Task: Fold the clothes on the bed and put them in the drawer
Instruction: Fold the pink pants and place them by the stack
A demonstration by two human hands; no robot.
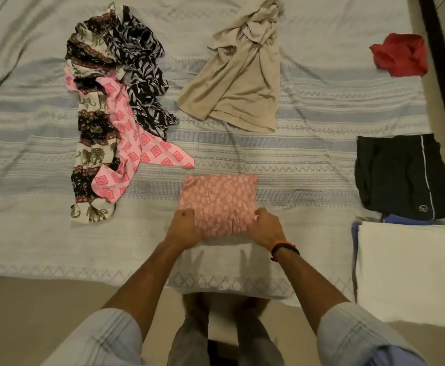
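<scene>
Pink leaf-print cloth (218,199), folded square, near edge bunched in both gripping hands, left (183,228), right (265,228).

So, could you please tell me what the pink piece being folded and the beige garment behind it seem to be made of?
The folded pink leaf-print cloth looks like thin matte woven cotton: it bunches into fine creases where both hands grip it. The crumpled beige garment looks like a soft, smooth knit, perhaps jersey, judging by its limp, rounded drapes. Neither is certain from sight alone.
</scene>
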